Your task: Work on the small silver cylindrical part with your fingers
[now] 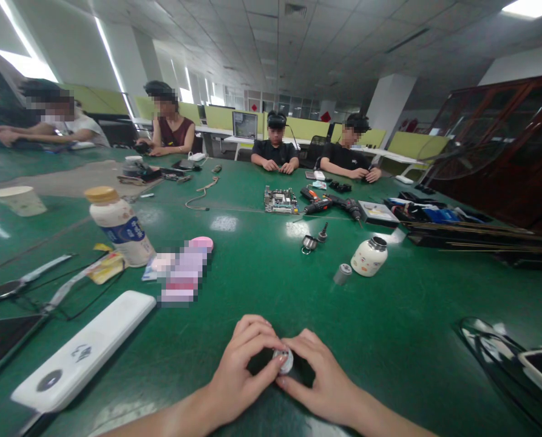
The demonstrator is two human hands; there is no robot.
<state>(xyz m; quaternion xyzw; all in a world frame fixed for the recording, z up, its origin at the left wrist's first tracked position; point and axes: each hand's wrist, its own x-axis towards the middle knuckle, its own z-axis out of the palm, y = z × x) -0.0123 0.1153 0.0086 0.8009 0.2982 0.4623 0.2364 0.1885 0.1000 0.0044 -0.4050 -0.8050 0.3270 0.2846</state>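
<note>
Near the front edge of the green table, a small round silvery piece sits between both hands. My left hand pinches it from the left, the thumb across its face. From the right, my right hand closes thumb and fingers on its rim. Beyond them stand a short grey metal cylinder and a cream open-mouthed flask. A small metal cup with a ring and a dark-stemmed part lie farther back.
At left are a white power bank, a bottle, a paper cup and cables. A circuit board and power drills lie mid-table. Black cables are at right. Several people sit across the table.
</note>
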